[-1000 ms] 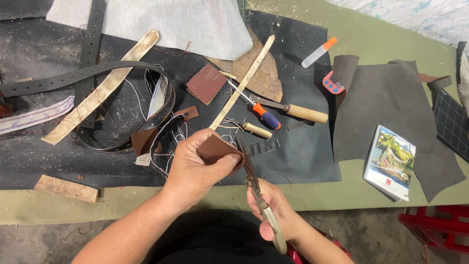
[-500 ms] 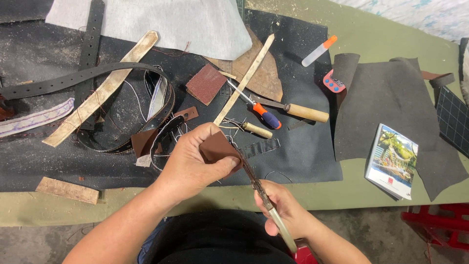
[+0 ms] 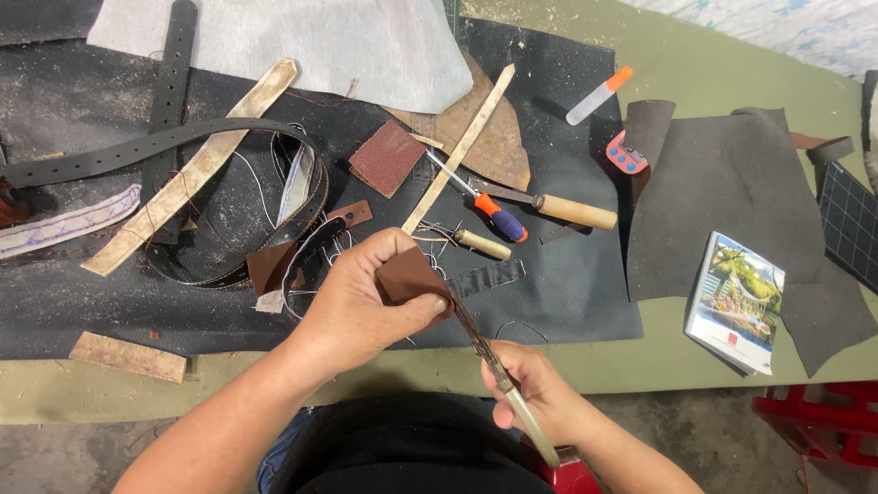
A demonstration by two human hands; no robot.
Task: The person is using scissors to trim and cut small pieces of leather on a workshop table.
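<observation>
My left hand (image 3: 361, 297) pinches a small brown leather piece (image 3: 412, 274) above the front edge of the workbench. My right hand (image 3: 540, 393) grips a pair of scissors (image 3: 498, 375) with pale handles; the blades run up to the leather piece and meet its right edge. Both hands sit over the dark mat (image 3: 567, 274), close to my body.
On the mat lie black belts (image 3: 165, 146), pale leather strips (image 3: 197, 169), a red-brown sandpaper square (image 3: 387, 157), a screwdriver with orange-blue handle (image 3: 494, 215), two wooden-handled tools (image 3: 572, 210) and a booklet (image 3: 736, 302). Grey leather sheets (image 3: 741, 192) lie right, a red stool (image 3: 819, 421) below.
My left hand with the leather piece has shifted slightly left and up. The scissors have slid along the leather's edge, and my right hand has moved a little lower right.
</observation>
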